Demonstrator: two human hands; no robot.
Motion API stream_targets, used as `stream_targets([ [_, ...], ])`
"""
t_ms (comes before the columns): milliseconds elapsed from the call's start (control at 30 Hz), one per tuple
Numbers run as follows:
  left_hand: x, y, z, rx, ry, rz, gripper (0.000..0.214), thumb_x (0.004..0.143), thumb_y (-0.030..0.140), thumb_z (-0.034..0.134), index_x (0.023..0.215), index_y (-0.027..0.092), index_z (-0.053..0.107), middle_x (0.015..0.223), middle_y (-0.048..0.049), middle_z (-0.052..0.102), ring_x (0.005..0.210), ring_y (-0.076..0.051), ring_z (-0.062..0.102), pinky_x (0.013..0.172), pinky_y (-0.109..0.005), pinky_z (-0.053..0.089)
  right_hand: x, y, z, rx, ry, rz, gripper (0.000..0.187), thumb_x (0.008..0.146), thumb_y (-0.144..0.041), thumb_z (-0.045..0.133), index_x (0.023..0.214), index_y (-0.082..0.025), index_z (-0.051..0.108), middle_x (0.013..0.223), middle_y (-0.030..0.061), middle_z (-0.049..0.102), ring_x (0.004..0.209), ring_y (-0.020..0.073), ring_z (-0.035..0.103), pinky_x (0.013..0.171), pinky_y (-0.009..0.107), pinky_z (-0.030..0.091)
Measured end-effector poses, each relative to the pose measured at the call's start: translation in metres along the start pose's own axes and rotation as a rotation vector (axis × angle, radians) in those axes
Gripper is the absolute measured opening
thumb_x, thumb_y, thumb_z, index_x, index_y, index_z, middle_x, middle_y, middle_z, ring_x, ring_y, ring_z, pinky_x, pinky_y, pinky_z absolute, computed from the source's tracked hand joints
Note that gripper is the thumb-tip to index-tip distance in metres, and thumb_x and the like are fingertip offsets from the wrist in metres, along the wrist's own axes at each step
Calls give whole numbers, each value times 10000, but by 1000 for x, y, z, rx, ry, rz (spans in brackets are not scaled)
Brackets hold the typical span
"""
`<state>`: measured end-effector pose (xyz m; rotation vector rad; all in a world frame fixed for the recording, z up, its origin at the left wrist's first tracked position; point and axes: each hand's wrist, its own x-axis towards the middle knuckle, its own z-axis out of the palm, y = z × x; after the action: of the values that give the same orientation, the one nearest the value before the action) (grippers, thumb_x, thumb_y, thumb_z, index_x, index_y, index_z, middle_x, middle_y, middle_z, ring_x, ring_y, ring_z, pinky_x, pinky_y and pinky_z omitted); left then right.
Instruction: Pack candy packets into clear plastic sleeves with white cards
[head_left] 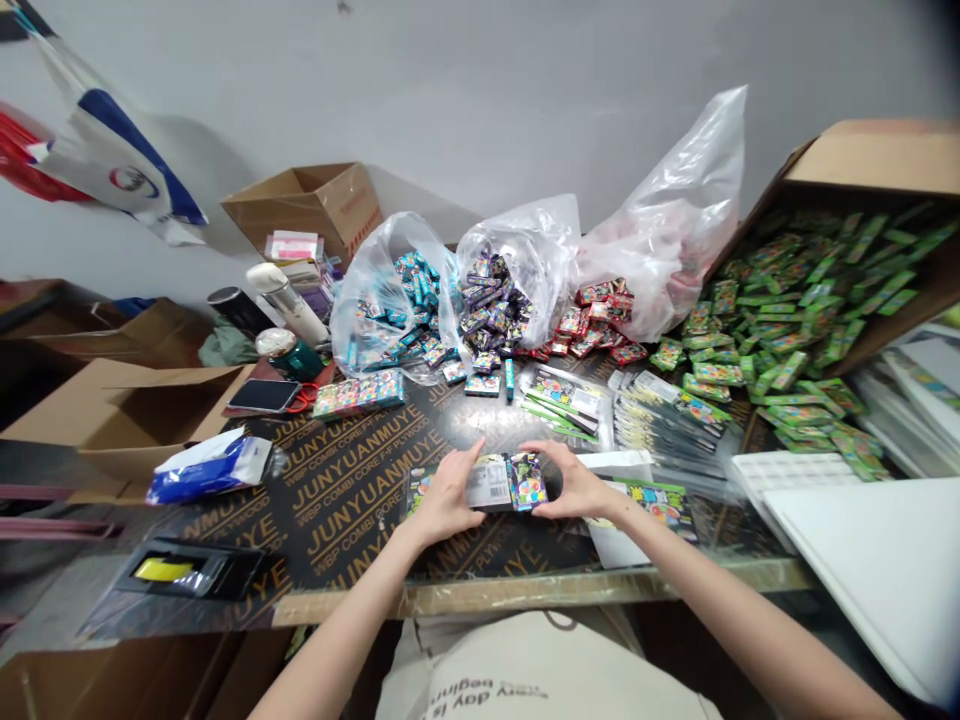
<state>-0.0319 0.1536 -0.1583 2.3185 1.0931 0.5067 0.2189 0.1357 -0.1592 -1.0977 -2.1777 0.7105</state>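
Observation:
My left hand [448, 497] grips the left end of a small box with a barcode [491, 484], thumb at the near side and fingers at the far side. Against that box's right end stands a dark, brightly printed small box [529, 482]. My right hand [574, 485] pinches this one between thumb and forefinger. The boxes sit low over the table's front part. Under my left hand lies a printed packet [418, 486], partly hidden. White paper and a green printed packet [660, 506] lie beneath my right wrist.
Clear plastic bags hold blue [417, 290], purple [487, 300] and red boxes [598, 315]. Green boxes [780, 300] spill from a carton at right. Flat plastic sleeves [660, 425] lie before them. At left are a phone [262, 396], a tape dispenser [187, 570] and a tissue pack [210, 468].

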Motion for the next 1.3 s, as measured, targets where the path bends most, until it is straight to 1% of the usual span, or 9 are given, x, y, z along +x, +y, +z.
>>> stream_targets([
  [67,2,1,-5,-55,10,-8,1022,534,140,654,1391,229,105,1166,-72,462,1072,-243,433,975,-413,313,1,3,-6,-4,53,10,772,557,-298,715,1250,-221,382,1203,77,498,1091,258,458,931,394,332],
  [200,8,2,-14,-107,78,-41,987,553,162,661,1386,215,135,1188,-81,455,1087,-245,444,964,-405,335,2,21,-11,-127,284,119,780,593,-355,714,1276,-223,361,1223,102,494,1121,282,447,942,443,313],
  [300,12,3,-19,-132,99,-23,978,564,164,661,1385,215,132,1203,-81,456,1089,-238,453,964,-401,341,3,26,-10,-198,177,113,790,626,-443,697,1306,-245,346,1280,112,463,1167,309,414,949,497,283],
  [400,13,6,-19,-133,96,17,969,567,158,661,1383,214,142,1228,-81,445,1105,-236,442,974,-400,334,9,16,-10,-171,164,15,556,760,-415,596,1263,-250,425,1260,99,495,1160,264,430,936,449,317],
  [533,15,10,-18,-122,113,13,984,555,157,669,1383,211,141,1202,-77,460,1088,-232,447,970,-400,338,19,-3,-11,-208,125,-211,172,817,-339,553,916,-238,651,856,44,670,915,207,538,835,383,353],
  [633,16,13,-20,-110,126,3,995,548,154,669,1384,219,134,1192,-73,466,1080,-232,449,966,-403,339,22,-10,-9,-314,91,-257,151,826,-318,547,806,-231,668,745,27,669,845,192,536,817,387,322],
  [767,15,16,-21,-102,128,1,978,562,179,670,1383,222,141,1210,-76,465,1088,-243,447,962,-410,340,18,-16,-9,-364,93,-265,130,838,-263,528,887,-229,644,825,19,683,906,189,546,887,419,283],
  [1000,7,20,-18,-147,177,-62,976,564,201,685,1380,239,151,1184,-67,472,1059,-229,479,937,-388,372,11,-18,-2,-284,206,-259,147,839,-212,502,908,-240,628,833,11,692,911,185,593,959,474,254],
  [1300,3,15,-19,-210,176,-43,960,555,173,681,1373,233,182,1174,-60,488,1065,-221,485,951,-388,369,14,-24,-1,-250,154,-216,75,803,-241,567,823,-246,639,778,-16,687,868,166,592,993,472,211],
])
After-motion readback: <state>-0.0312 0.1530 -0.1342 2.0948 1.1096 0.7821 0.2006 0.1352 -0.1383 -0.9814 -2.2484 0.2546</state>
